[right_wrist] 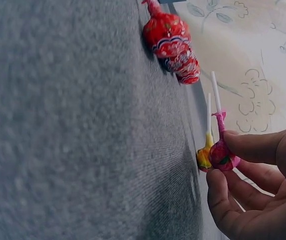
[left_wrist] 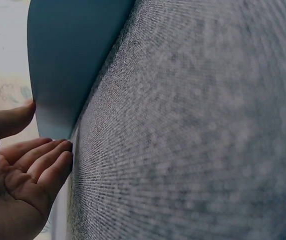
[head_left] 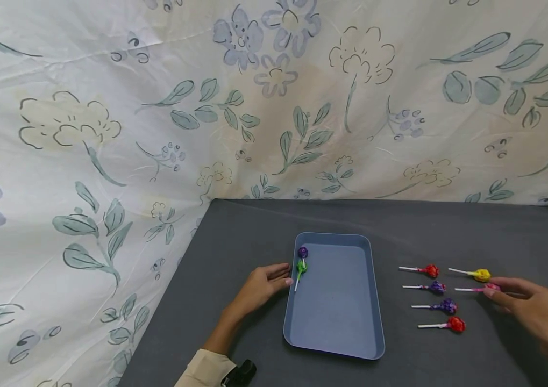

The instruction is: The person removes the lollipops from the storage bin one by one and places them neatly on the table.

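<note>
Pinching the pink lollipop (head_left: 491, 287) at its wrapped head, the right hand (head_left: 530, 302) is positioned at the right of the head view, above the grey cloth (head_left: 254, 231). The yellow lollipop (head_left: 483, 275) lies just beside it; four red and purple lollipops (head_left: 448, 306) form a column nearer the blue tray (head_left: 336, 301). Inside the tray, near its left wall, are a small purple lollipop (head_left: 303, 252) and a green lollipop (head_left: 301, 266). The left hand (head_left: 261, 287) touches that wall.

Left wrist view: fingers extended, grasping nothing; thumb tip contacts the tray.

Right wrist view: thumb and index finger grip the pink lollipop's head; the yellow lollipop shows behind.
</note>
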